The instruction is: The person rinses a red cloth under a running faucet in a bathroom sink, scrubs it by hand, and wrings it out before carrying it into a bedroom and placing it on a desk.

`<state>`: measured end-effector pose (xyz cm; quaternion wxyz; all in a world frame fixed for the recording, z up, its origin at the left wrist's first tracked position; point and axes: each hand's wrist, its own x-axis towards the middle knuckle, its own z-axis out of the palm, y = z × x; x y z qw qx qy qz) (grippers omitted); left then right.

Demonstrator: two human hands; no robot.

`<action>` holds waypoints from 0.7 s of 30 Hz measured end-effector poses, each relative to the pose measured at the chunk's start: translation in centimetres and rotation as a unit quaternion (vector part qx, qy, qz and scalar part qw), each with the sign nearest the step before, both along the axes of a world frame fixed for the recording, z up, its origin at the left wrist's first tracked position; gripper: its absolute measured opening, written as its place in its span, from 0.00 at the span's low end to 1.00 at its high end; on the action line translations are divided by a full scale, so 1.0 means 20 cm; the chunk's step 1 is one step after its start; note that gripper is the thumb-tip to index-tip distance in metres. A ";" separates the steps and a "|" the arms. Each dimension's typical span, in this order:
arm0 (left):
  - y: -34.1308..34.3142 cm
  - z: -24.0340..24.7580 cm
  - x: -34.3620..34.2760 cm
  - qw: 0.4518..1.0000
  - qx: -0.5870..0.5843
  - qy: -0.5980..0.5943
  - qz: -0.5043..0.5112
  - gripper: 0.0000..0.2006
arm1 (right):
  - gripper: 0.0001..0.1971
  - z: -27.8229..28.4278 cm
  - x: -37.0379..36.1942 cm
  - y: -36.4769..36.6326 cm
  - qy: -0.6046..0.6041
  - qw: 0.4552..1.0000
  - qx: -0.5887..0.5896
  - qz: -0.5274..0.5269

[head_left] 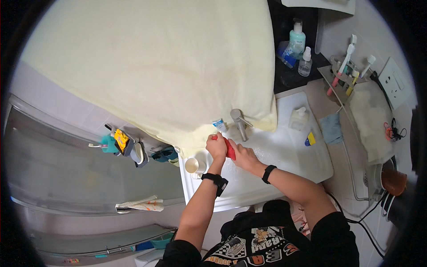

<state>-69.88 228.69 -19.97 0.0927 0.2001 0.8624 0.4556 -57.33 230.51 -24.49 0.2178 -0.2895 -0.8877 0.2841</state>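
Observation:
Over the white sink (275, 173), both my hands are closed around a small bunched red cloth (230, 150). My left hand (216, 147) is wrapped round its left end, and a bit of red shows above the fingers. My right hand (245, 155) grips the right side, with its fingers partly hidden. Just beyond the hands stands the grey metal faucet (239, 123), and a small blue and white tube (219, 124) is beside it. A white mug (195, 166) sits on the sink's left edge, near my left wrist.
A large pale yellow cloth (178, 66) hangs behind the faucet. At the sink's right are a clear soap bottle (299, 119) and a yellow and blue packet (310, 139). Pump bottles (297, 39) stand on a black shelf; toothbrushes (342, 66) stand in a wall rack.

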 end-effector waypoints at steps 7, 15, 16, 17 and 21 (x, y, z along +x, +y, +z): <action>-0.08 0.10 -0.27 0.975 0.016 -0.207 -0.076 0.19 | 0.32 0.32 -0.01 0.05 0.115 0.984 -0.078 0.114; -0.15 0.78 -0.08 0.805 0.333 -0.292 -0.394 0.31 | 0.09 0.82 0.18 0.26 0.114 0.672 -0.662 0.310; -0.14 0.85 -0.04 0.754 0.379 -0.311 -0.437 0.33 | 0.10 0.75 0.14 0.25 0.078 0.594 -0.720 0.350; -0.14 0.90 0.00 0.725 0.418 -0.344 -0.425 0.27 | 0.11 0.71 0.13 0.24 0.109 0.513 -0.769 0.365; -0.19 0.82 -0.06 0.797 0.393 -0.269 -0.372 0.14 | 0.12 0.65 0.05 0.11 0.145 0.288 -0.856 0.403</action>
